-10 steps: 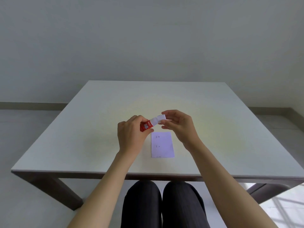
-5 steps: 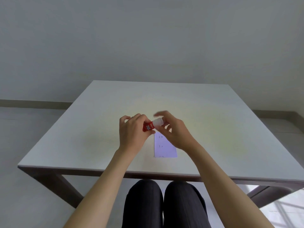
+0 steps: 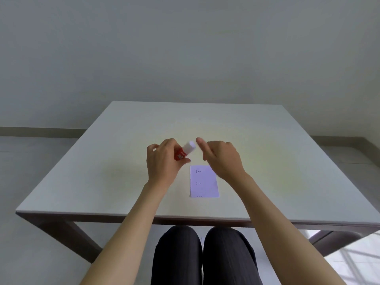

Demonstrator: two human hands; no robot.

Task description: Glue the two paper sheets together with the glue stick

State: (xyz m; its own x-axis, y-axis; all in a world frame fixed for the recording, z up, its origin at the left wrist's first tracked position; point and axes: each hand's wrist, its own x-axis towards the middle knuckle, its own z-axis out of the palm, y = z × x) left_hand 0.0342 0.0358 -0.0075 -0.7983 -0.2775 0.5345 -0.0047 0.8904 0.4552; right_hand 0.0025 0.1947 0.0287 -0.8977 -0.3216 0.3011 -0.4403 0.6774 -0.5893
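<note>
The left hand point(image 3: 164, 161) covers most of the red body of the small red-and-white glue stick point(image 3: 186, 150), and the white end poking out is smeared by motion blur, so whether a cap sits on it cannot be told. The right hand point(image 3: 221, 159) is blurred at its fingertips point(image 3: 199, 140) too, and hides the upper right corner of the pale lilac paper sheet point(image 3: 203, 183). The tiny dark marks printed on that sheet are too small to read. Whether one sheet or two lie there cannot be told.
</note>
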